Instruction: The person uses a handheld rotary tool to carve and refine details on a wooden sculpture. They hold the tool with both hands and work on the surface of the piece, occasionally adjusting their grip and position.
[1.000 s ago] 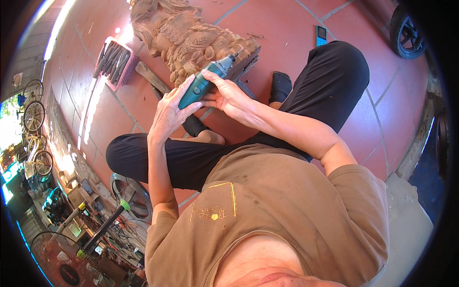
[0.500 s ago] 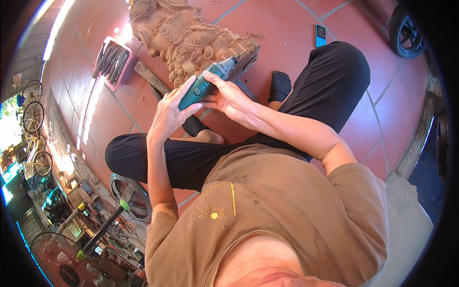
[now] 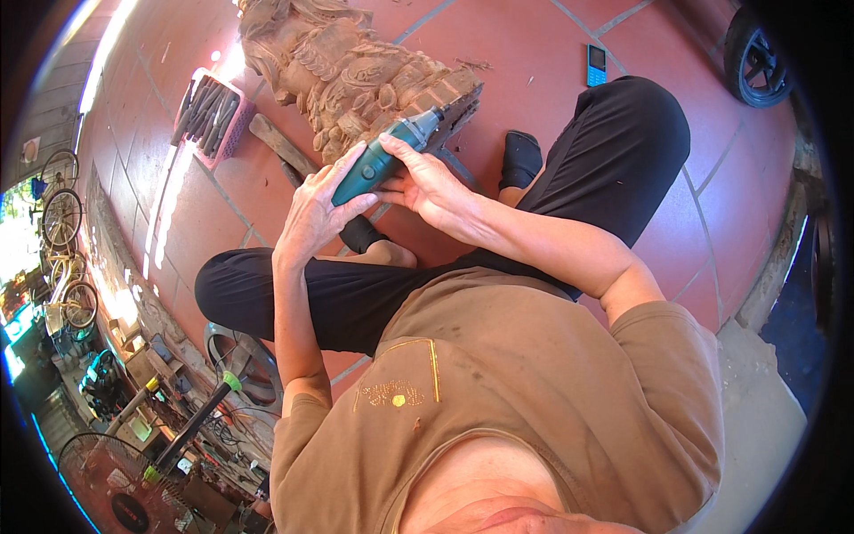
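Observation:
A green rotary tool (image 3: 377,168) with a grey nose is held between both hands, its tip pointing up and to the right. My left hand (image 3: 318,206) wraps the rear of its body, thumb along the lower side. My right hand (image 3: 424,189) grips it nearer the nose, thumb on top and fingers beneath. Just beyond the tool lies a carved wooden sculpture (image 3: 351,76) with dense relief. The nose overlaps the sculpture's near right end in the view; whether they touch I cannot tell.
A pink basket (image 3: 233,133) of chisels (image 3: 207,114) stands at the left, beside a wooden mallet (image 3: 277,141). A mobile phone (image 3: 596,66) lies on the tiled floor at the far right, near a wheel (image 3: 756,59). A fan (image 3: 120,485) and bicycles (image 3: 62,218) line the left side.
Almost nothing differs. Both hands keep the same hold on the rotary tool, and the sculpture stays in place.

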A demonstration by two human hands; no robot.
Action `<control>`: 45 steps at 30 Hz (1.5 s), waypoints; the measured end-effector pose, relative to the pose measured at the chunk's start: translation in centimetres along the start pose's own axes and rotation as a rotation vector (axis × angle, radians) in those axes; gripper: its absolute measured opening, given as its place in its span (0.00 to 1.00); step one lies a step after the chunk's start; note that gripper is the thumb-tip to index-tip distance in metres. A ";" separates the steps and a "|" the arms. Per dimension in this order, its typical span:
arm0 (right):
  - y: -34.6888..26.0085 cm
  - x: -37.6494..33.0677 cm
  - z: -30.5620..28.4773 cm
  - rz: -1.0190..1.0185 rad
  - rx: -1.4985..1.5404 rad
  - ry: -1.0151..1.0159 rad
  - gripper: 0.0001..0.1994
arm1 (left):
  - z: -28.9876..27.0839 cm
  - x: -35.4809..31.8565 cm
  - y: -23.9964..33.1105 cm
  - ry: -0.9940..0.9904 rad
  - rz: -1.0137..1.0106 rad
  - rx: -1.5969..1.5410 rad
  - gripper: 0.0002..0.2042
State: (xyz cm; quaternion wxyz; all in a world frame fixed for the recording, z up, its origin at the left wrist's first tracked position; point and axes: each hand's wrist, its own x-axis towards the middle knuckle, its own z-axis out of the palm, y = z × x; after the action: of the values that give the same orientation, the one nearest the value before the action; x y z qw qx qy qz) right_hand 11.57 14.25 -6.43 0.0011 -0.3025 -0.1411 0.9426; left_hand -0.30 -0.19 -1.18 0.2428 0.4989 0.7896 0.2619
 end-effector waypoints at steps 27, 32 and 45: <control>-0.1 0.2 0.2 -0.011 -0.007 0.001 0.20 | 0.1 -0.2 0.3 0.023 -0.012 0.026 0.34; 0.1 0.5 0.1 -0.021 -0.016 -0.004 0.19 | -0.1 -0.1 0.8 -0.006 -0.048 0.041 0.35; 0.0 0.7 0.4 -0.026 -0.034 0.004 0.19 | 0.3 -0.3 0.2 0.081 0.018 0.022 0.34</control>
State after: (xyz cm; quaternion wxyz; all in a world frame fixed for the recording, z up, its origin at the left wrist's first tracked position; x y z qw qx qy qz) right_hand 10.82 14.21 -6.53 0.0085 -0.3023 -0.1609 0.9395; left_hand 0.16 -0.30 -1.24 0.2028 0.4978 0.7971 0.2752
